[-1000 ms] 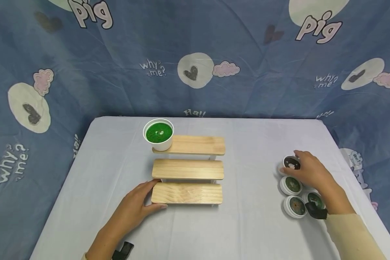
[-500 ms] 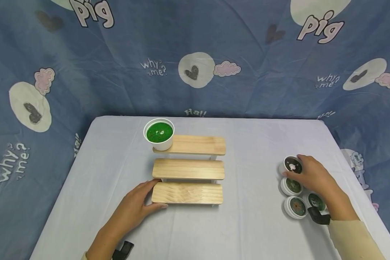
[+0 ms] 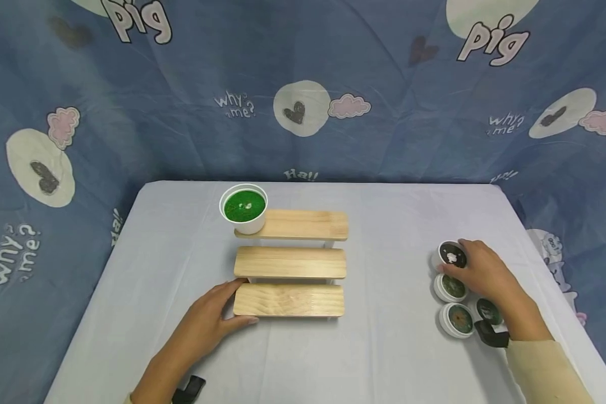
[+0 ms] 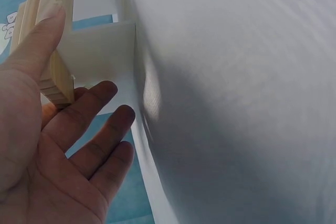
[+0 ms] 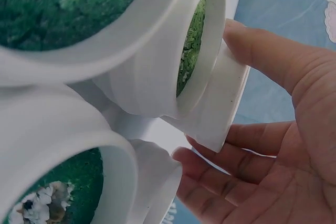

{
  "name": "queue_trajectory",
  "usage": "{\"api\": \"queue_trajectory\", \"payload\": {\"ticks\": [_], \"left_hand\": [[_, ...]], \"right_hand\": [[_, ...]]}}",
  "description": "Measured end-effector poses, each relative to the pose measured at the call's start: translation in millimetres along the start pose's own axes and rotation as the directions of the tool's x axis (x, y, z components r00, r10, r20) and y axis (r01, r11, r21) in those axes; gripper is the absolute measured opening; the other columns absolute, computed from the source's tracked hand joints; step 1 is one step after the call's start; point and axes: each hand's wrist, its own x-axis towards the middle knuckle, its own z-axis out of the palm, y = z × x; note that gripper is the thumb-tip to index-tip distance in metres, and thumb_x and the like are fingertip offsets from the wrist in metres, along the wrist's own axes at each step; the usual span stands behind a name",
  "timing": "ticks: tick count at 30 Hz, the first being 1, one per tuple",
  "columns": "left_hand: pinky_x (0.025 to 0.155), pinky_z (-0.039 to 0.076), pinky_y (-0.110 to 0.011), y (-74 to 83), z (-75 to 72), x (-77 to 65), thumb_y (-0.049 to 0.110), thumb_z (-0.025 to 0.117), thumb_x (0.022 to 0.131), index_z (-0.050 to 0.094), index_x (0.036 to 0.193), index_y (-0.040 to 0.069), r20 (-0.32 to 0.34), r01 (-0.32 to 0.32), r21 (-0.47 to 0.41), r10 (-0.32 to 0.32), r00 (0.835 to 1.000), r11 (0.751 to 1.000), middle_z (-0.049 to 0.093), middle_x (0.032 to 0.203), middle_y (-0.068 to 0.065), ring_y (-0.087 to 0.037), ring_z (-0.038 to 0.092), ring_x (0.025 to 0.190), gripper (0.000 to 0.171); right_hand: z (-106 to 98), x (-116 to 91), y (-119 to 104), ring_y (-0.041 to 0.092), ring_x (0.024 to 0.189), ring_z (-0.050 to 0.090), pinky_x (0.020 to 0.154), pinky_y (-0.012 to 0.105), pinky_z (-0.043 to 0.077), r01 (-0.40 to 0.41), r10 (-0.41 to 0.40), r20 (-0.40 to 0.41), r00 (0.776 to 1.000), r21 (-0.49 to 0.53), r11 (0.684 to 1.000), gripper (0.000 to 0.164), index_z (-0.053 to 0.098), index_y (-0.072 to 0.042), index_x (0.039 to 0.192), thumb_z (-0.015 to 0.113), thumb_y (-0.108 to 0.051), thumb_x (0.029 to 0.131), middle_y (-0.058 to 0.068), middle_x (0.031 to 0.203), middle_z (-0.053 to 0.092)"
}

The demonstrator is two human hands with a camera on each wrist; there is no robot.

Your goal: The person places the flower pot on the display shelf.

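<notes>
My left hand (image 3: 202, 322) grips the left end of the lowest board of a three-step wooden stand (image 3: 290, 264). In the left wrist view, the thumb lies along the board (image 4: 62, 80) and the forefinger curls behind it; the other fingers are spread near the white support (image 4: 100, 51). At the right, my right hand (image 3: 487, 272) holds a white cup (image 3: 452, 255) with dark filling and a white spot, thumb on the near side and fingers on the far side. The right wrist view shows this cup's wall (image 5: 223, 98) between thumb and fingers.
A white cup with bright green filling (image 3: 244, 206) stands on the left end of the top board. Several more white cups cluster by the right wrist, among them one with mossy filling (image 3: 453, 286) and one with a brownish centre (image 3: 459, 320). White cloth (image 3: 384, 336) covers the table.
My right hand has shifted slightly toward the near side on the cup, and more of the cup's dark filling shows. The left hand and the stand stay put.
</notes>
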Motion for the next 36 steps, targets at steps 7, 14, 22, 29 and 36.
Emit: {"api": "queue_trajectory", "payload": {"ticks": [7, 14, 22, 29, 36], "left_hand": [[0.098, 0.043, -0.051, -1.5, 0.8, 0.5, 0.062, 0.072, 0.074, 0.051, 0.138, 0.016, -0.017, -0.017, -0.009, 0.017, 1.0, 1.0, 0.057, 0.132, -0.007, -0.029, 0.052, 0.123, 0.082], [0.098, 0.043, -0.051, -1.1, 0.6, 2.6, 0.063, 0.071, 0.073, 0.052, 0.138, 0.016, -0.016, -0.02, -0.009, 0.019, 1.0, 1.0, 0.057, 0.132, -0.008, -0.029, 0.052, 0.123, 0.082], [0.098, 0.043, -0.051, -1.2, 1.7, 0.9, 0.063, 0.072, 0.073, 0.052, 0.137, 0.017, -0.01, -0.004, 0.002, 0.004, 1.0, 1.0, 0.058, 0.131, -0.006, -0.028, 0.052, 0.123, 0.082], [0.099, 0.042, -0.05, 0.0, 1.6, -0.4, 0.064, 0.071, 0.073, 0.052, 0.137, 0.02, -0.008, 0.001, -0.005, -0.001, 1.0, 1.0, 0.058, 0.131, -0.003, -0.026, 0.052, 0.123, 0.08], [0.099, 0.042, -0.051, -0.4, 1.7, 0.5, 0.059, 0.074, 0.073, 0.053, 0.137, 0.018, -0.017, -0.012, -0.007, 0.012, 1.0, 1.0, 0.058, 0.132, -0.005, -0.028, 0.052, 0.123, 0.079]], "right_hand": [[0.4, 1.8, -0.4, 0.058, 0.122, 0.033, 0.098, 0.068, 0.03, -0.007, 0.007, -0.007, 1.0, 0.001, 1.0, 0.096, 0.032, 0.019, 0.138, 0.069, -0.051, 0.084, 0.043, 0.133, 0.036], [-1.2, 4.4, -0.6, 0.058, 0.122, 0.035, 0.099, 0.067, 0.03, 0.0, 0.001, -0.016, 1.0, 0.008, 1.0, 0.095, 0.032, 0.019, 0.138, 0.069, -0.05, 0.085, 0.043, 0.133, 0.038], [1.5, -0.2, -2.0, 0.058, 0.122, 0.035, 0.099, 0.067, 0.031, 0.002, -0.001, -0.02, 1.0, 0.021, 1.0, 0.093, 0.032, 0.02, 0.138, 0.069, -0.047, 0.086, 0.043, 0.133, 0.038], [4.1, -1.6, -2.6, 0.059, 0.122, 0.035, 0.098, 0.067, 0.031, 0.003, -0.002, -0.026, 1.0, 0.019, 1.0, 0.095, 0.031, 0.019, 0.139, 0.07, -0.048, 0.085, 0.043, 0.133, 0.037], [2.4, 0.1, -7.2, 0.057, 0.122, 0.036, 0.098, 0.067, 0.032, 0.012, -0.011, -0.032, 0.999, 0.038, 0.999, 0.093, 0.03, 0.017, 0.14, 0.071, -0.046, 0.085, 0.041, 0.134, 0.038]]}}
